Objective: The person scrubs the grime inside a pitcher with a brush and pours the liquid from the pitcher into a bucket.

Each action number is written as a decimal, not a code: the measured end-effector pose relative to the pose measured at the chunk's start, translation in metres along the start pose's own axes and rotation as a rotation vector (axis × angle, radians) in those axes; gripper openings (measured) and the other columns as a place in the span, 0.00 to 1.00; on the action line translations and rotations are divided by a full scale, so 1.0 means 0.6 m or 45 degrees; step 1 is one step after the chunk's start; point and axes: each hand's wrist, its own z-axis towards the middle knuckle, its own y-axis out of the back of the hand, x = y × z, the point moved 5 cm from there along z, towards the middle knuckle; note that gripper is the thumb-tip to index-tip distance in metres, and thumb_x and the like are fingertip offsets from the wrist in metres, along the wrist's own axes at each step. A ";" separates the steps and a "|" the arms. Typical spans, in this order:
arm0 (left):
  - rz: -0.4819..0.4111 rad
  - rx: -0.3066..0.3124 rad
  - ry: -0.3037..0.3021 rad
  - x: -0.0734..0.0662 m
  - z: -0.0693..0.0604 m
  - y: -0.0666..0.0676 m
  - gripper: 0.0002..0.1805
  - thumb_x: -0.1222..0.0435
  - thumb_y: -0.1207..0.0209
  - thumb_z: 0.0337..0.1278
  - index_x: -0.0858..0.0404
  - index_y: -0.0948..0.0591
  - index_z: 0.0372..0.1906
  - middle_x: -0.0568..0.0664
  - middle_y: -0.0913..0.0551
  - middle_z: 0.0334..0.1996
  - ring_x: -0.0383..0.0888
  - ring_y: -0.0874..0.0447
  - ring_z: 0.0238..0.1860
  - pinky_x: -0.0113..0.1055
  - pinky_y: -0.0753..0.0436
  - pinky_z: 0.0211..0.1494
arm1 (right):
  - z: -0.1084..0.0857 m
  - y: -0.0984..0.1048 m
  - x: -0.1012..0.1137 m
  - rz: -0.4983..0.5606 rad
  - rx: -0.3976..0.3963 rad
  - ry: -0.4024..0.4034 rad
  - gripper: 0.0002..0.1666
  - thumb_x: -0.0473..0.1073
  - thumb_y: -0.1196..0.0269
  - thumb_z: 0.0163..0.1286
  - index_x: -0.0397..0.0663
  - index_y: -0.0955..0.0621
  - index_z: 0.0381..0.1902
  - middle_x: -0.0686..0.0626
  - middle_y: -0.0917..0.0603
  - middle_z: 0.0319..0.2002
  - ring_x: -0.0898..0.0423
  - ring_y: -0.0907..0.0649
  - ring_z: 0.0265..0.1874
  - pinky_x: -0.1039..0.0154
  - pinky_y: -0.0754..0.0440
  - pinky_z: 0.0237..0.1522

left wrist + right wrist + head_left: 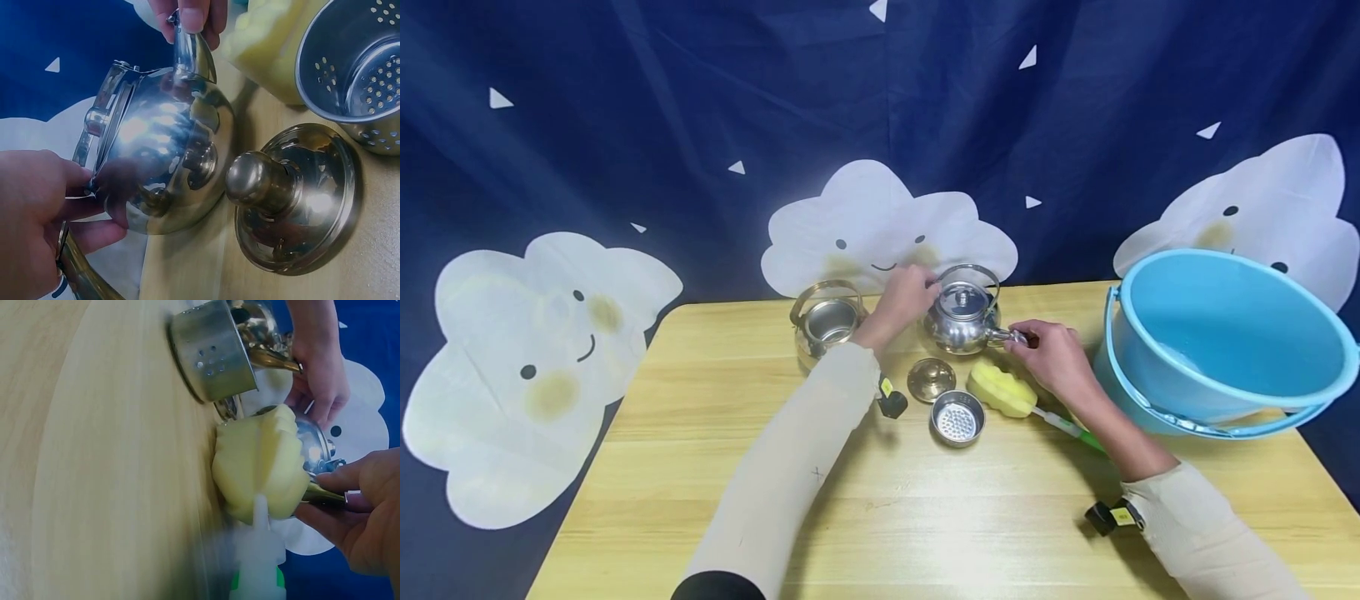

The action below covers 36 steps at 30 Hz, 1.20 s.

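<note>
A silver teapot (958, 333) with its lid on and its handle raised stands near the table's back edge. My right hand (1054, 357) pinches the spout tip (190, 47) between thumb and fingers. On the opposite side, my left hand (908, 298) grips the teapot at the base of its handle, thumb above and fingers against the body. A gold-toned teapot (808, 343) stands lidless just left, partly behind my left wrist. In front lie a loose lid (300, 206), a perforated metal strainer (957, 419) and a yellow sponge brush (259, 462).
At the right of the table stands a large light-blue bucket (1225, 312), its handle hanging down in front. The brush's green and white handle (1063, 427) passes under my right forearm. A dark blue curtain (700, 100) with white clouds hangs behind the wooden table (880, 533).
</note>
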 end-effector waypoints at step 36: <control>0.048 -0.106 -0.109 -0.031 -0.033 0.061 0.13 0.63 0.46 0.76 0.63 0.14 0.38 0.51 0.15 0.27 0.43 0.20 0.27 0.30 0.22 0.28 | -0.005 0.060 0.041 0.127 -0.125 -0.017 0.16 0.40 0.30 0.68 0.38 0.11 0.50 0.38 0.08 0.41 0.49 0.11 0.39 0.76 0.24 0.30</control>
